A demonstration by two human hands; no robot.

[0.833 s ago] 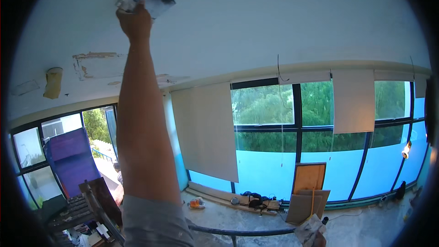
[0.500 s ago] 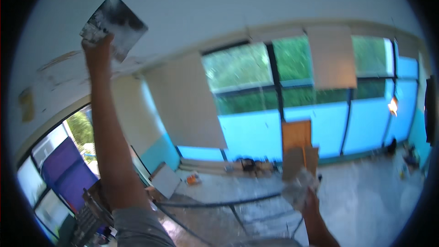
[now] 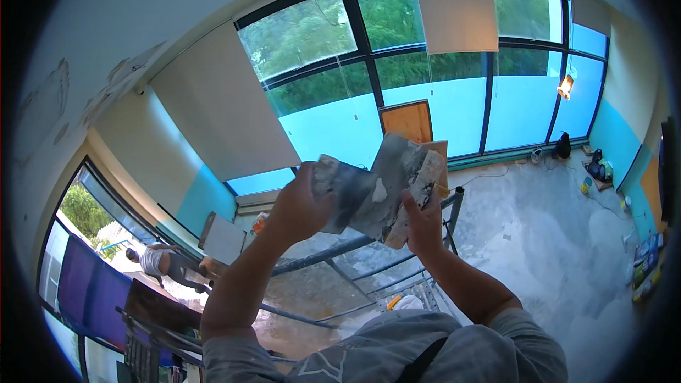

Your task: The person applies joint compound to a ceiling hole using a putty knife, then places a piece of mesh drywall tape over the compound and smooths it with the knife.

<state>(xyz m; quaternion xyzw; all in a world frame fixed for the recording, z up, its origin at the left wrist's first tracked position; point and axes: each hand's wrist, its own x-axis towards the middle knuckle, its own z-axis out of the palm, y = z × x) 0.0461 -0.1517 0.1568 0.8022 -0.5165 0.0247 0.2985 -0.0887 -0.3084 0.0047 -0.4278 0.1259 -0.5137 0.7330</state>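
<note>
My left hand (image 3: 306,206) is closed on a wide metal putty knife (image 3: 350,197), its flat grey blade smeared with pale filler. In my right hand (image 3: 424,221) is a second wide blade, a plastering scraper (image 3: 399,170), with lumps of filler on its face and a thick pale crust along its near edge. The two blades meet in front of my chest, the left one lying against or just over the right one. Fingers of my left hand hide that tool's grip.
Below my arms run metal scaffold rails (image 3: 340,250). Another person (image 3: 167,264) bends near the doorway at lower left. A lit bulb (image 3: 565,88) hangs at right, before tall windows (image 3: 525,110). The ceiling (image 3: 92,42) has rough patches. Bags and tools lie along the right wall.
My left hand has come down from the ceiling with its putty knife to the scraper in my right hand. The right hand appears higher and further left; the view has tilted downward.
</note>
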